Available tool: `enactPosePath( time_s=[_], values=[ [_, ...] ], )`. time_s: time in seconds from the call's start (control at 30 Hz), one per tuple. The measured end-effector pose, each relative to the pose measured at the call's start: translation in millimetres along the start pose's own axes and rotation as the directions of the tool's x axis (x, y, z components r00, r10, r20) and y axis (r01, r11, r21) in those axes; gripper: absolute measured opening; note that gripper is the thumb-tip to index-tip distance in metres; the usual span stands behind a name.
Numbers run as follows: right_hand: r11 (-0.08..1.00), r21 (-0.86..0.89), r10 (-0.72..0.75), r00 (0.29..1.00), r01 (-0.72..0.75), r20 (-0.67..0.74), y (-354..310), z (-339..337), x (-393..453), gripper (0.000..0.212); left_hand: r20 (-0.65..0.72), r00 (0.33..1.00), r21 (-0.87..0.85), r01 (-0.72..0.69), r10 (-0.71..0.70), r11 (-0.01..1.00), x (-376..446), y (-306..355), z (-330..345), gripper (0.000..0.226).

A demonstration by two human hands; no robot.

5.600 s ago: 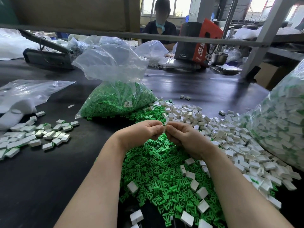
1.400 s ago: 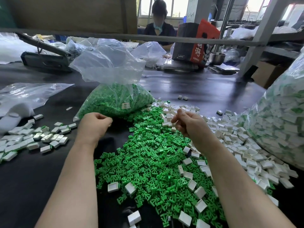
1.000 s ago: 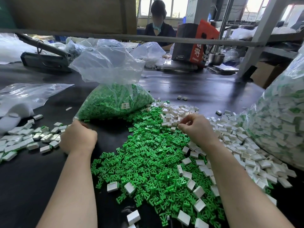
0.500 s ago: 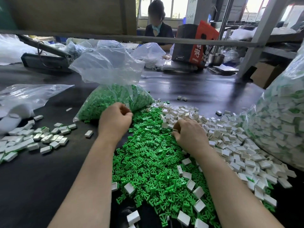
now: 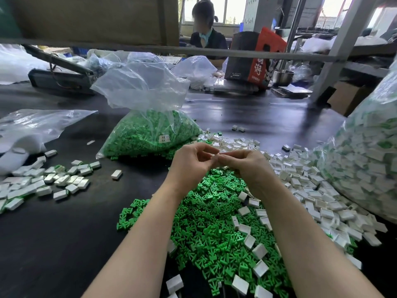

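The black table (image 5: 53,244) has its widest open stretch to the left of the left forearm, a dark strip between the heap of green pieces (image 5: 214,222) and a loose group of white-and-green blocks (image 5: 49,181) near the left edge of view. One lone white block (image 5: 116,174) lies in that strip. To the right the room is tight: a spread of white caps (image 5: 300,179) runs from beside the right forearm up against a big clear bag of white parts (image 5: 365,168) that fills the right edge. Just beyond the hands a clear bag of green pieces (image 5: 150,134) sits with its open mouth standing up. Past it the dark tabletop runs on to a grey metal bar (image 5: 214,53) crossing the view, with another person (image 5: 206,35) seated behind it. A flat plastic bag (image 5: 38,125) lies at the far left. Both hands are raised above the far end of the green heap, fingertips meeting. The left hand (image 5: 191,162) has its fingers curled, thumb and forefinger pinching a small white piece (image 5: 215,156). The right hand (image 5: 245,166) pinches the same piece from the other side, its other fingers folded under. The piece sits between the two sets of fingertips, clear of the table and mostly covered. I cannot tell whether a green piece is held with it.
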State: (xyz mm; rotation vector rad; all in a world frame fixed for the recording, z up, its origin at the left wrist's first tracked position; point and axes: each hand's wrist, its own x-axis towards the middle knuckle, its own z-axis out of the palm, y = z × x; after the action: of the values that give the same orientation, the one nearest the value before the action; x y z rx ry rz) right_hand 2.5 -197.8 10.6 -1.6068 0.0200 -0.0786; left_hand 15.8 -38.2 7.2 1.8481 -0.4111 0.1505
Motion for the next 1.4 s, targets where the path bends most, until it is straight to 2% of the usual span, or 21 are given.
enactPosePath(
  time_s=[0.07, 0.13, 0.2, 0.27, 0.33, 0.4, 0.5, 0.6, 0.7, 0.83, 0.93, 1.0, 1.2, 1.3, 1.4],
  values=[
    [1.0, 0.0, -0.001, 1.0, 0.001, 0.017, 1, -2, 0, 0.019, 0.01, 1.0, -0.058, 0.02, -0.019, 0.998, 0, -1, -2, 0.015],
    [0.998, -0.052, -0.028, 0.998, 0.031, 0.048, 3, -5, 1, 0.011, 0.0, 0.999, -0.078, 0.041, -0.041, 0.996, 1, -4, -4, 0.013],
    [0.968, -0.236, -0.06, 0.992, 0.085, 0.115, 4, -8, -1, 0.006, -0.017, 0.998, -0.121, 0.065, -0.068, 0.99, 1, -6, -7, 0.013],
    [0.866, -0.482, -0.032, 0.976, 0.136, 0.217, 6, -7, -2, 0.012, -0.016, 0.996, -0.198, 0.08, -0.085, 0.977, 2, -7, -8, 0.016],
    [0.738, -0.655, 0.018, 0.965, 0.164, 0.263, 8, -1, -2, 0.023, -0.011, 0.996, -0.259, 0.086, -0.092, 0.962, 2, -7, -10, 0.019],
    [0.639, -0.746, 0.016, 0.967, 0.187, 0.255, 9, 5, -1, 0.023, 0.005, 0.995, -0.317, 0.095, -0.099, 0.944, 1, -6, -11, 0.022],
    [0.611, -0.767, -0.014, 0.971, 0.197, 0.238, 10, 9, 0, 0.012, 0.018, 0.995, -0.385, 0.102, -0.103, 0.917, 0, -4, -12, 0.029],
    [0.66, -0.732, -0.018, 0.977, 0.17, 0.211, 11, 7, 1, 0.015, 0.022, 0.995, -0.398, 0.102, -0.102, 0.912, 0, -3, -11, 0.031],
    [0.707, -0.693, -0.01, 0.982, 0.141, 0.19, 11, 4, 2, 0.007, -0.007, 0.992, -0.406, 0.111, -0.125, 0.907, 1, -3, -9, 0.03],
    [0.796, -0.592, -0.048, 0.988, 0.125, 0.143, 10, -1, -1, 0.014, -0.027, 0.984, -0.436, 0.146, -0.175, 0.888, 1, -6, -12, 0.032],
    [0.933, -0.345, -0.081, 0.994, 0.102, 0.073, 5, -2, -2, 0.013, 0.004, 0.98, -0.487, 0.176, -0.199, 0.856, 1, -6, -13, 0.034],
    [0.978, -0.187, -0.085, 0.995, 0.092, 0.044, 2, -1, -3, 0.014, 0.019, 0.982, -0.488, 0.175, -0.19, 0.855, 1, -5, -12, 0.036],
    [0.978, 0.203, -0.048, 0.998, 0.04, 0.034, -4, -1, -2, 0.011, 0.031, 0.984, -0.499, 0.168, -0.176, 0.85, -1, -6, -9, 0.034],
    [0.968, 0.244, -0.066, 0.997, 0.057, 0.03, -4, -2, 0, 0.013, 0.046, 0.984, -0.49, 0.172, -0.171, 0.855, -1, -7, -5, 0.03],
    [0.985, 0.14, -0.114, 0.992, 0.105, 0.055, -2, -1, -2, 0.015, 0.042, 0.986, -0.492, 0.162, -0.162, 0.855, -1, -5, -2, 0.026]
  ],
)
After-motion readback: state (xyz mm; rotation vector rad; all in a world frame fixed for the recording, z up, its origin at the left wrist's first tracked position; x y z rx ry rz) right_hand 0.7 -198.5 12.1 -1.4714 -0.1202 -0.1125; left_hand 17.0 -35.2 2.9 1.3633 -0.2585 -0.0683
